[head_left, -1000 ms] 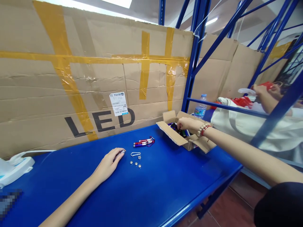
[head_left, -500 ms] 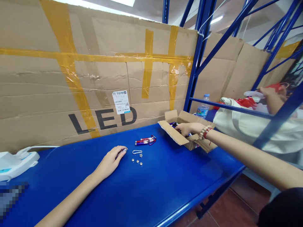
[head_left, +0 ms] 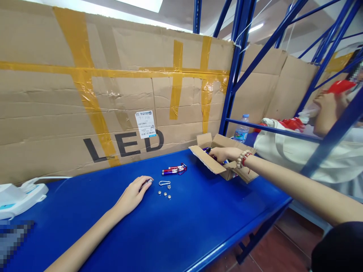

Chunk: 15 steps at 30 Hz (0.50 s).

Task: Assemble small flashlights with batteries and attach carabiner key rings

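Note:
My left hand (head_left: 135, 195) rests on the blue table (head_left: 159, 234), fingers curled round something small and shiny, mostly hidden. To its right lie a silver carabiner clip (head_left: 164, 183), a small metal piece (head_left: 169, 187) and three round button cells (head_left: 165, 194). Farther back are two metallic red and purple penlights (head_left: 173, 170) with a red clip. My right hand (head_left: 221, 153), with a beaded bracelet on the wrist, reaches into an open cardboard box (head_left: 205, 160) of dark blue items. Its fingers are bent; the fingertips and anything in them are hidden.
A large taped carton (head_left: 119, 98) walls the table's back. A white power strip (head_left: 25, 198) sits at the left. Behind a blue rack bar stand a water bottle (head_left: 241, 130) and a white bag (head_left: 278, 145). Another person's hand (head_left: 326, 105) is at the far right.
My right hand has shifted slightly within the box, its fingers bent more. My left hand stays in place. At the far right, the other person's hand has lifted, with something red.

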Each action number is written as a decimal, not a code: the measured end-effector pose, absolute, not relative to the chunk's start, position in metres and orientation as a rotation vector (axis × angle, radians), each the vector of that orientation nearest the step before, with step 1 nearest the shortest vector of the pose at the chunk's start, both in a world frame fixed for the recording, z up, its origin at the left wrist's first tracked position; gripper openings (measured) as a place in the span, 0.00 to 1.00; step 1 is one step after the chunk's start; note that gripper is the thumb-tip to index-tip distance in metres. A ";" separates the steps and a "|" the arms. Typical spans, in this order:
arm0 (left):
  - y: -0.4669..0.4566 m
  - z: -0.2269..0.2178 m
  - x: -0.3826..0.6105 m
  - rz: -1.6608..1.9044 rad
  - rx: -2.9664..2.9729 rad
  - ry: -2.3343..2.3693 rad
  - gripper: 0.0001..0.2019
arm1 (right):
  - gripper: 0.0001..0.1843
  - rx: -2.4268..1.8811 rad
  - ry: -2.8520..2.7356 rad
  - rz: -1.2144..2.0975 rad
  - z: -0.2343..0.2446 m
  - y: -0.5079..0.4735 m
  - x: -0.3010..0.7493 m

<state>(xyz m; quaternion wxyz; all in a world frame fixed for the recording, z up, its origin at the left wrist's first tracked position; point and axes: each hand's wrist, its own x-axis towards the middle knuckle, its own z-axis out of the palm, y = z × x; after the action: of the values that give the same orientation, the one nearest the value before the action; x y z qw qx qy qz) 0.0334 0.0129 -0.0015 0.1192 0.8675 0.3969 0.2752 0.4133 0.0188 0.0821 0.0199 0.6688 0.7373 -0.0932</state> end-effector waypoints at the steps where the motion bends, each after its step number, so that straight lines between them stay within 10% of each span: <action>1: 0.013 -0.002 0.033 0.808 2.533 1.164 0.16 | 0.14 2.057 2.292 -0.265 0.085 0.021 0.417; 15: 0.013 -0.002 0.034 0.805 2.529 1.144 0.16 | 0.24 1.883 2.237 -0.472 0.084 0.023 0.421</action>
<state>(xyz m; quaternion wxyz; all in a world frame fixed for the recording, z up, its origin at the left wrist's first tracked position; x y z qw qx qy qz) 0.0336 0.0135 -0.0019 0.1252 0.8681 0.3928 0.2764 0.4212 0.0229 0.0843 0.0897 0.6331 0.7523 -0.1586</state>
